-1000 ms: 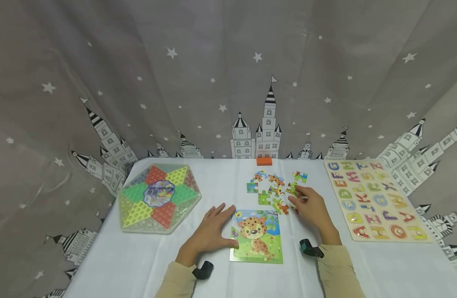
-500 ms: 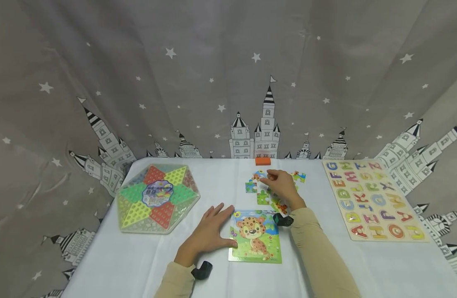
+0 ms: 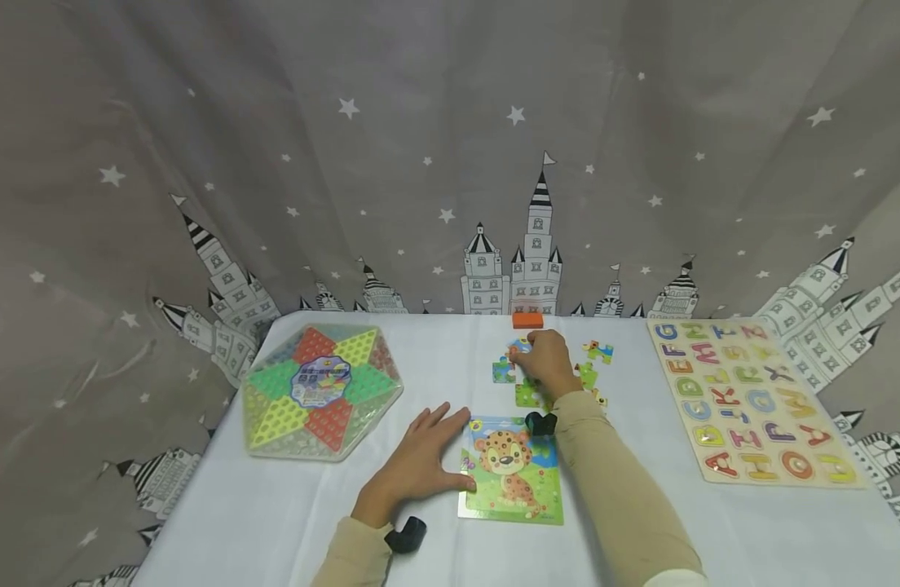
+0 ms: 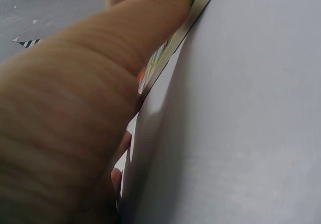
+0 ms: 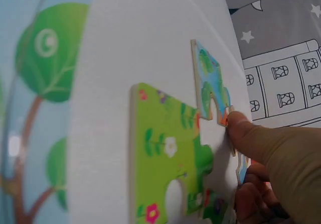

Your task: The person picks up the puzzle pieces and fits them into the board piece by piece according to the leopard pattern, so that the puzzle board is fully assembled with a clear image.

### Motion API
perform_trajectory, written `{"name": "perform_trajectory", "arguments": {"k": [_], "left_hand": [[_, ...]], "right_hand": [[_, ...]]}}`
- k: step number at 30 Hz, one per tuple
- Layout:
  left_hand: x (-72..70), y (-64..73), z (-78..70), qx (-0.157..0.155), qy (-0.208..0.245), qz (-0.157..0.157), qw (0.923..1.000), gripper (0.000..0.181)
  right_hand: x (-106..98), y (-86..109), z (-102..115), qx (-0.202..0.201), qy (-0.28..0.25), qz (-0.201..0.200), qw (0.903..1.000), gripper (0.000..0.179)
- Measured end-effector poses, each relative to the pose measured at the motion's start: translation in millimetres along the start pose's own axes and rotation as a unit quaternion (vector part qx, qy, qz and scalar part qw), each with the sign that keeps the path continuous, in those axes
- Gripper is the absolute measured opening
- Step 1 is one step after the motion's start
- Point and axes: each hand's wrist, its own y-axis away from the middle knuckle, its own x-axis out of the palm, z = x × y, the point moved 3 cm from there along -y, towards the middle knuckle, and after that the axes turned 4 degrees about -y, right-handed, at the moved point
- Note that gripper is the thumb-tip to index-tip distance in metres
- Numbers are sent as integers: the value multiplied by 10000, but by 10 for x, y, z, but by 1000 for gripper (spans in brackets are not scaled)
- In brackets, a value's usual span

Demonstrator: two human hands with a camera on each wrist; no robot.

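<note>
A square leopard picture board (image 3: 519,489) lies flat on the white table. My left hand (image 3: 416,466) rests at its left side with fingers spread, thumb over the board's edge; the left wrist view shows mostly the thumb side of this hand (image 4: 90,88). Beyond the board, my right hand (image 3: 551,363) reaches into a cluster of jigsaw pieces. In the right wrist view, its thumb and curled fingers pinch a jigsaw piece (image 5: 231,117) with an orange and blue print, mostly hidden by the hand. A green flowered piece (image 5: 165,133) and a blue-green piece (image 5: 206,81) lie beside it.
A hexagonal Chinese checkers box (image 3: 321,391) sits at the left. On the right lies a wooden alphabet board (image 3: 751,399). An orange block (image 3: 527,320) stands at the table's back edge, before a castle-print curtain (image 3: 391,163). Loose pieces (image 3: 598,351) lie right of the right hand.
My right hand has moved left across the jigsaw pieces, from their right side to the far left ones. My left hand stays at the leopard board. The head view has shifted slightly.
</note>
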Motion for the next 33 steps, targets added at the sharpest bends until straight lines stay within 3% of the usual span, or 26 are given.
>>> {"name": "perform_trajectory", "arguments": {"k": [3,6,10,14,20,26,33], "left_hand": [[8,-31,-13,38,-81,-7,10000,114],[6,-33,-19,56,-110,23,9999,115],[2,-48,-5,109,-188,36,9998,116],[-7,-41,15,85,-215,-47,9997,115],[14,-34,10,118,-57,-52,9999,114],[54,-47,-4,106,-32,19,9999,114],[22,-29,0,106,-104,-5,9999,114]], "right_hand": [[-37,-17,-9,268,101,73,9996,55],[-41,-25,-8,443,80,185,9988,55],[-25,-25,7,512,-122,-45,9986,54],[28,-11,37,511,-639,-206,9964,44],[4,65,33,490,-1714,-262,9836,25],[-30,505,88,90,-2101,283,9772,23],[226,1103,217,-657,-1535,1227,9783,18]]}}
